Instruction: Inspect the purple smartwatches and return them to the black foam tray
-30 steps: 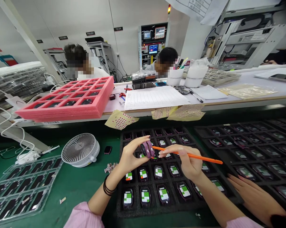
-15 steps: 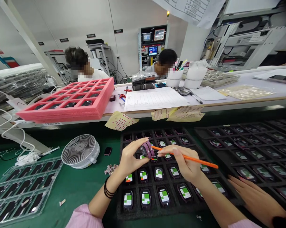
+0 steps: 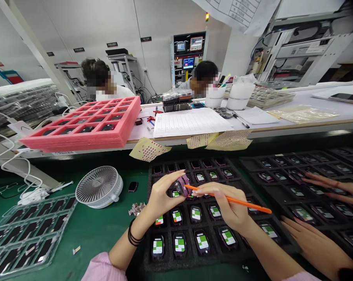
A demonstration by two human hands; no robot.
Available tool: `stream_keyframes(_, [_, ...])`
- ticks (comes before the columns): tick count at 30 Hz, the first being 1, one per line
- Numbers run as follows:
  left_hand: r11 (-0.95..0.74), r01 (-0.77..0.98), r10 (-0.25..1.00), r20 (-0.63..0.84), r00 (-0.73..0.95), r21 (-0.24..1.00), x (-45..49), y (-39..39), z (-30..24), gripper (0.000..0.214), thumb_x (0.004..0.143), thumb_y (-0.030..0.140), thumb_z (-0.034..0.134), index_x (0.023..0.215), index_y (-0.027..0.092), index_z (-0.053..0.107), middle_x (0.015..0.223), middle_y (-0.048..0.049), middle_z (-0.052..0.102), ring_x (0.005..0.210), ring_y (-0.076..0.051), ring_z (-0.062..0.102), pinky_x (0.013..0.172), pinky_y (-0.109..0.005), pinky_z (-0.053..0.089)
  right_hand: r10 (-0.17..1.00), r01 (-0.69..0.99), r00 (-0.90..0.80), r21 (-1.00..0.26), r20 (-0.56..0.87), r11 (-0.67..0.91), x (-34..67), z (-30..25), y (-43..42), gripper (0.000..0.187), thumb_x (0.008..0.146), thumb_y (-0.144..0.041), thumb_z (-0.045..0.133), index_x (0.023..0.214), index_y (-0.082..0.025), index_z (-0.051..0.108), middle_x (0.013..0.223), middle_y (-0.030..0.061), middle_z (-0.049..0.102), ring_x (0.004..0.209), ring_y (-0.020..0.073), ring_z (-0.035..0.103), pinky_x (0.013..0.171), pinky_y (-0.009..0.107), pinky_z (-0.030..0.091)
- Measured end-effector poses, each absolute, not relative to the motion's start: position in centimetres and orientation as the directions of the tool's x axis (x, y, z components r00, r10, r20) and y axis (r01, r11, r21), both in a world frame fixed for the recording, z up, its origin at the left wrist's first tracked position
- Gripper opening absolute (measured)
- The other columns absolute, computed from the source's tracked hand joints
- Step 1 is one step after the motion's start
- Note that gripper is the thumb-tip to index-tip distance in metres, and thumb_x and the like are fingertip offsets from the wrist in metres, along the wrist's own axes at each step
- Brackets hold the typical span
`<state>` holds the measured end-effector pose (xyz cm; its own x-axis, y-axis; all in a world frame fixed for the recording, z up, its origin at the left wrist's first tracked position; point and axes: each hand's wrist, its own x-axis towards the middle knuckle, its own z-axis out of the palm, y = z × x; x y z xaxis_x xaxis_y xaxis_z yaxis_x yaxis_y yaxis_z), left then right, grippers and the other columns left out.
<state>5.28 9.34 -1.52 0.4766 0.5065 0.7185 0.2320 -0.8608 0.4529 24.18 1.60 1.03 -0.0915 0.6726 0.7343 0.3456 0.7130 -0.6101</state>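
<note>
My left hand (image 3: 161, 194) grips a purple smartwatch body (image 3: 183, 185) by its edges, between thumb and fingers, above the black foam tray (image 3: 191, 262). Held like a pen in my right hand (image 3: 227, 203) is a thin orange stick (image 3: 248, 205). Its tip touches or nearly touches the watch's side; the exact contact is too small to tell. Beneath both hands, the tray's pockets hold several watches with lit green and white screens, such as one watch (image 3: 196, 214) in the middle. My right hand and forearm hide part of the tray.
Another person's hands (image 3: 314, 244) rest at a second black tray (image 3: 277, 195) on the right. To the left stand a grey fan (image 3: 99, 186), a loose watch (image 3: 133, 186) and a clear plastic tray (image 3: 52, 244). A pink foam tray (image 3: 77, 143) sits on the raised shelf.
The watch in my left hand has turned slightly, and the stick's tip has shifted a little left and down along it. Another person's second hand has appeared over the right tray.
</note>
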Motion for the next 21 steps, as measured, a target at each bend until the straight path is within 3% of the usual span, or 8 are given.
stream_keyframes(11, [-0.856,0.261,0.516,0.709,0.48,0.446,5.4,9.7,-1.9,0.051,0.073,0.013,0.07,0.122,0.02,0.057,0.117,-0.0101,0.067,0.105,-0.024,0.065,0.092,-0.04,0.055,0.677,0.383,-0.103,-0.6,0.728,0.703,23.9,0.7,2.1,0.034,0.097,-0.018,0.036,0.093,-0.022,0.069,0.082,0.0041,0.072,0.076,0.0164,0.07,0.066,0.026,0.057])
stream_keyframes(15, [-0.842,0.261,0.537,0.682,0.496,0.472,5.4,9.7,-1.7,0.054,0.071,0.013,0.072,0.122,0.02,0.056,0.117,-0.0099,0.067,0.105,-0.024,0.065,0.093,-0.04,0.054,0.651,0.378,-0.038,-0.593,0.758,0.711,24.3,0.1,2.2,0.033,0.099,-0.024,0.034,0.104,-0.023,0.067,0.079,0.0026,0.074,0.078,0.0177,0.071,0.074,0.03,0.057])
stream_keyframes(18, [-0.842,0.283,0.537,0.673,0.509,0.459,5.4,9.7,-1.7,0.053,0.072,0.014,0.072,0.122,0.02,0.055,0.119,-0.0107,0.065,0.109,-0.025,0.062,0.093,-0.042,0.052,0.733,0.345,0.122,-0.721,0.669,0.601,24.4,-0.2,2.6,0.031,0.1,-0.03,0.033,0.107,-0.022,0.063,0.08,0.0025,0.075,0.073,0.017,0.071,0.075,0.032,0.056])
stream_keyframes(21, [-0.84,0.333,0.542,0.668,0.51,0.428,5.4,9.9,-2.0,0.05,0.073,0.014,0.07,0.12,0.021,0.056,0.123,-0.0114,0.062,0.112,-0.026,0.058,0.095,-0.044,0.051,0.879,0.274,0.116,-0.866,0.463,0.42,23.8,-0.5,3.4,0.022,0.094,-0.038,0.049,0.087,-0.021,0.061,0.096,0.0059,0.073,0.078,0.0177,0.07,0.073,0.03,0.056])
